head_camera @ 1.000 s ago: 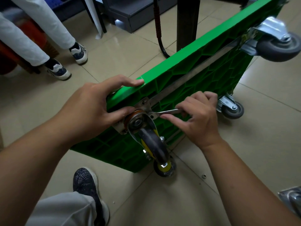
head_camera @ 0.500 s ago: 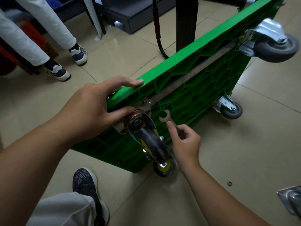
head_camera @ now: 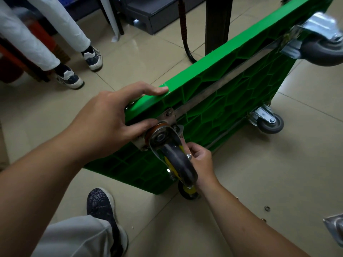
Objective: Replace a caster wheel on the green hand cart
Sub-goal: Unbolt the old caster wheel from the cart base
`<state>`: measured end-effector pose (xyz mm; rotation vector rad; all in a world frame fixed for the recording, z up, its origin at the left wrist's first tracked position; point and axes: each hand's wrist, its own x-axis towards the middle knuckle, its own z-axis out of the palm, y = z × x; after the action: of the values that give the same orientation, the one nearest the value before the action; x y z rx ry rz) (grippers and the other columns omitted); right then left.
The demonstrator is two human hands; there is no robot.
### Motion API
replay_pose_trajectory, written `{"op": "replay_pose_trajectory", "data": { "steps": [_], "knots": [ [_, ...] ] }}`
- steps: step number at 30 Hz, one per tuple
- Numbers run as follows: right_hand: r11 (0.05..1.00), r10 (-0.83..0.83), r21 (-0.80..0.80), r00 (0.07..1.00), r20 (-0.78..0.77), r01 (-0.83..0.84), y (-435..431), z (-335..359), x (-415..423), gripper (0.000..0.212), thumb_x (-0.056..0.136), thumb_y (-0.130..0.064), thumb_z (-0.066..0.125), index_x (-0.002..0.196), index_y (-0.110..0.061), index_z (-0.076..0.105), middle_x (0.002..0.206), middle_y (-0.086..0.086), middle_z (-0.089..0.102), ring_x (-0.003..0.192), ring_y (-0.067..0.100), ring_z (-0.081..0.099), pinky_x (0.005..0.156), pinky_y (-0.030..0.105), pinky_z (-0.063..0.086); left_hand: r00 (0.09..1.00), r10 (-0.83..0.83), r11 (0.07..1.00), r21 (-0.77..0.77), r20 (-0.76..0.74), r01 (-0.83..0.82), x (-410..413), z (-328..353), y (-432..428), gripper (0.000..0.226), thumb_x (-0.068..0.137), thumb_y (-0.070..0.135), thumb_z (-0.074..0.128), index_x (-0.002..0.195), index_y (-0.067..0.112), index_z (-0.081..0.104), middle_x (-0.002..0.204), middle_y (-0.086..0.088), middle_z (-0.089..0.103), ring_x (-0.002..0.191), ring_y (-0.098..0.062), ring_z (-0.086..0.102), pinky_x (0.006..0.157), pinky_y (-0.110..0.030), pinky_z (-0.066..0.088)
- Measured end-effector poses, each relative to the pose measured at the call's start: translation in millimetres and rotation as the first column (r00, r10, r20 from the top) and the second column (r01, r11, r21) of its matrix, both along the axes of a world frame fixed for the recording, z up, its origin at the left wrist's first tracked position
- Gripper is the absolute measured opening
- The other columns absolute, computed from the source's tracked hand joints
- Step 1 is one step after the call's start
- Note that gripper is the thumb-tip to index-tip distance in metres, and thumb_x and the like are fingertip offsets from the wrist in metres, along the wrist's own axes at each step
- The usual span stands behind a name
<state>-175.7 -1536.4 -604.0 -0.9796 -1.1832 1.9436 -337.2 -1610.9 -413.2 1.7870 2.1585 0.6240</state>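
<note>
The caster [head_camera: 176, 160] sits at the near upper corner of the cart [head_camera: 232, 101], which stands on its long edge on the floor [head_camera: 259, 173] with its ribbed underside facing the camera. The caster's plate [head_camera: 168, 115] lies against the cart's steel rail. The head of a wrench [head_camera: 180, 131] shows just behind the swivel, at the plate's edge; the wheel hides its handle.

The right hand [head_camera: 201, 161] is tucked behind the wheel, its grip curled, apparently round the wrench handle. The left hand [head_camera: 111, 123] steadies the cart, its grip pinching the top edge between the fingers above and the thumb beside the swivel.

The step in hand looks like working a plate fastener; loosening or tightening cannot be told. The next move calls for seating the wrench head squarely and taking short swings, since the wheel crowds the handle.

A washer [head_camera: 267, 208] lies on the floor near a loose caster [head_camera: 335, 230].
</note>
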Motion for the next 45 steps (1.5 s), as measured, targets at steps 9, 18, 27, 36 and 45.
{"op": "replay_pose_trajectory", "data": {
  "steps": [9,18,27,36,45],
  "knots": [
    [0.994,0.008,0.105,0.995,0.1,-0.018,15,4,1,0.053,0.078,-0.051,0.072,0.076,0.002,0.067,0.068,0.019,0.061,0.063,0.016,0.057,0.058,0.03,0.044,1.0,0.008,1.0,-0.005,-0.013,-0.008,0,1,0,0.061,0.081,0.056,0.07,0.14,0.059,0.051,0.114,-0.002,0.074,0.095,-0.037,0.073,0.081,-0.058,0.061],
    [0.233,-0.352,0.871,0.798,0.489,-0.432,107,65,42,0.061,0.074,-0.08,0.053,0.071,-0.021,0.067,0.072,-0.008,0.061,0.086,0.014,0.046,0.084,0.033,0.027,0.999,0.004,1.0,0.02,-0.035,-0.003,0,-1,0,0.06,0.082,0.059,0.07,0.139,0.059,0.052,0.108,-0.004,0.075,0.091,-0.037,0.072,0.08,-0.058,0.059],
    [0.468,-0.288,0.827,0.831,0.475,-0.311,104,45,62,0.052,0.07,-0.075,0.066,0.071,-0.024,0.071,0.07,-0.007,0.061,0.083,0.01,0.047,0.083,0.033,0.034,1.0,0.003,1.0,0.019,-0.031,-0.003,-1,-2,1,0.06,0.082,0.057,0.071,0.138,0.061,0.052,0.108,-0.006,0.074,0.093,-0.037,0.072,0.081,-0.059,0.058],
    [0.996,-0.088,0.023,0.994,0.059,0.087,27,19,15,0.049,0.071,-0.057,0.073,0.069,-0.008,0.066,0.066,0.009,0.052,0.064,0.018,0.044,0.059,0.028,0.036,1.0,-0.006,1.0,0.028,-0.031,0.006,-3,-4,0,0.059,0.083,0.056,0.072,0.138,0.059,0.053,0.11,-0.001,0.074,0.092,-0.036,0.072,0.08,-0.057,0.058],
    [0.994,0.059,-0.088,0.998,-0.011,-0.06,1,2,4,0.076,0.068,-0.066,0.079,0.077,0.008,0.062,0.075,0.018,0.057,0.071,0.028,0.052,0.068,0.042,0.041,0.999,0.002,1.0,0.014,-0.032,-0.002,-2,-2,1,0.059,0.081,0.062,0.068,0.138,0.062,0.051,0.104,-0.009,0.074,0.095,-0.04,0.071,0.081,-0.059,0.059]
  ]
}}
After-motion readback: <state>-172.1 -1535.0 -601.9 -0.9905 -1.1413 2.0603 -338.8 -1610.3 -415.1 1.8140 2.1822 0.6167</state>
